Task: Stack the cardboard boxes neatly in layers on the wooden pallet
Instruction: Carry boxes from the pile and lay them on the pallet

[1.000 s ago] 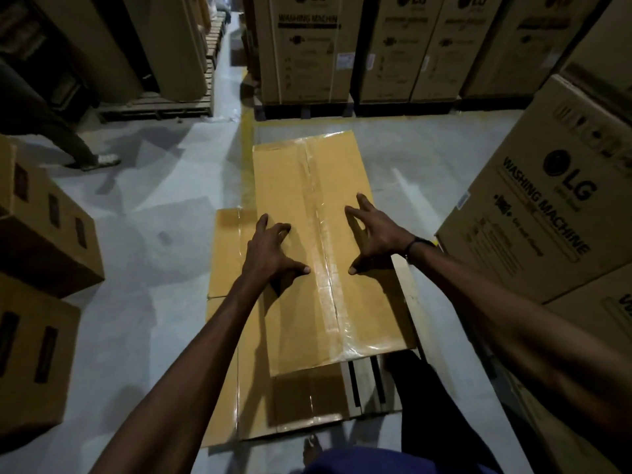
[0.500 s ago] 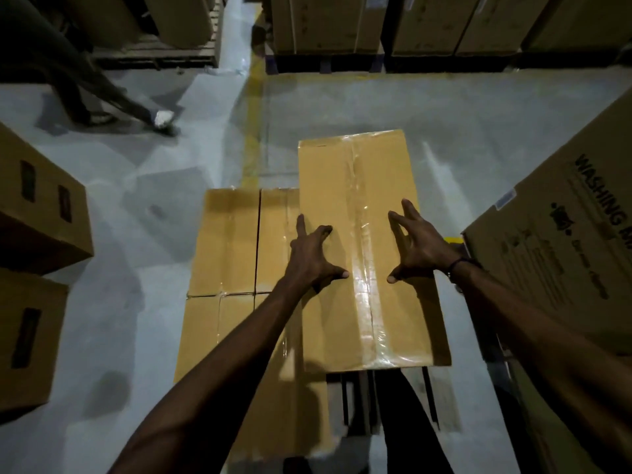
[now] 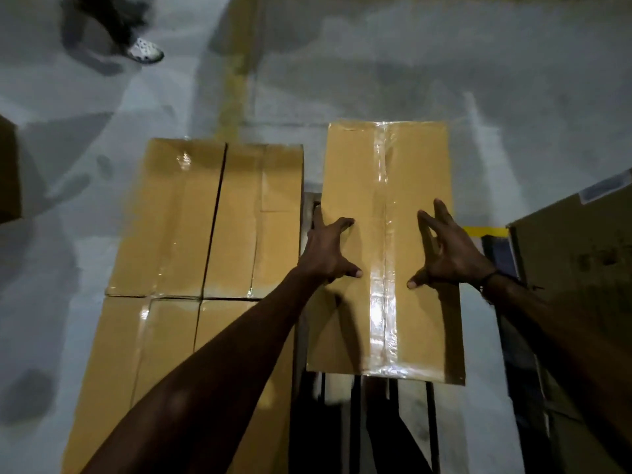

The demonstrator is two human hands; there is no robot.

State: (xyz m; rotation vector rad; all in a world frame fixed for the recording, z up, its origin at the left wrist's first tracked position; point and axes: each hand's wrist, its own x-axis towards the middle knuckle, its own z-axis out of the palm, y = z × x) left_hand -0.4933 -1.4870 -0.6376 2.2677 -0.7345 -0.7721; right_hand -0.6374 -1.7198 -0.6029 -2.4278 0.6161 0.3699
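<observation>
Both hands, left hand (image 3: pixel 326 251) and right hand (image 3: pixel 451 249), press spread fingers flat on the taped box (image 3: pixel 386 172), steadying it at 3 o'clock of the stacked boxes (image 3: pixel 205 220), gripping nothing.

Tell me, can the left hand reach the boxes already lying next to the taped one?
Probably yes. The left hand rests at the taped box's left edge, the laid boxes lie just left, and nothing sits between them.

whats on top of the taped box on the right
Both hands rest on the taped box: the left hand left of the clear tape strip, the right hand right of it, fingers spread. Nothing else shows on the lid; the cardboard under the palms is covered.
</observation>
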